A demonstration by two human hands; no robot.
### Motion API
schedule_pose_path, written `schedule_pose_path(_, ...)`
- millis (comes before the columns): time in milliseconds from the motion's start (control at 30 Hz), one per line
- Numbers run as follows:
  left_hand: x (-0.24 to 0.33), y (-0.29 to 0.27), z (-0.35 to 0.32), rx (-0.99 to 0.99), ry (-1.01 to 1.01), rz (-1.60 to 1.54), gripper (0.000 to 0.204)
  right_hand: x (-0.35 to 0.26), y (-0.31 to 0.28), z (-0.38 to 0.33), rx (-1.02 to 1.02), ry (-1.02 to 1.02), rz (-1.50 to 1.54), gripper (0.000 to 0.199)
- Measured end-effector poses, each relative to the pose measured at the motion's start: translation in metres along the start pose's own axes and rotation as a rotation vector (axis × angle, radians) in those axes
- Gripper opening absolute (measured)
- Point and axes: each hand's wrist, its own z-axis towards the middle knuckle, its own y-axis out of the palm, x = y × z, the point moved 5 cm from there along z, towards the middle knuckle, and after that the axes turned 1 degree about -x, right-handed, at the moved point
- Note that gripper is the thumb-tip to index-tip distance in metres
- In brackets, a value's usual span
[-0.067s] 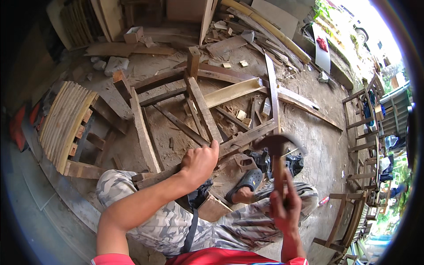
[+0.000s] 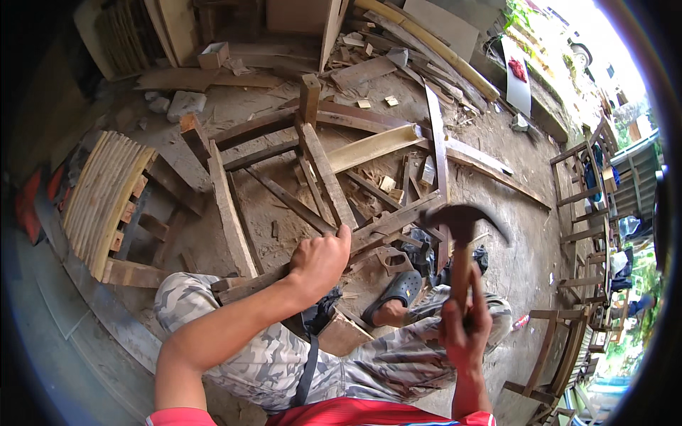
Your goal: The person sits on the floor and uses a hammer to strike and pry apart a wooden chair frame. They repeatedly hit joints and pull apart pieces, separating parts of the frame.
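Head view: right hand point(image 2: 465, 326) has its grip wrapped round a hammer point(image 2: 462, 248), head up, over the near right of the floor point(image 2: 518, 213). Left hand point(image 2: 317, 259) rests on a wooden frame point(image 2: 325, 169), can't tell if that grip's clamped. Slatted wood point(image 2: 106, 199) by the left edge, yellowish pole point(image 2: 462, 62) along the far edge.

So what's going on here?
A seated person's right hand holds a hammer up near the right knee. The left hand is on a wooden frame in front; what its curled fingers grip is hidden. A slatted wooden piece stands off to the left.
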Motion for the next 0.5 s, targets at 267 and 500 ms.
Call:
schedule_pose_path(267, -0.004, 0.002, 0.009, -0.001, -0.006, -0.072, 0.021, 0.005, -0.004, 0.008, -0.164, 0.241, 0.024, 0.066)
schedule_pose_path(500, -0.002, -0.002, 0.009, 0.012, -0.006, 0.014, 0.01, 0.014, 0.004, 0.013, 0.037, 0.013, 0.13, 0.067)
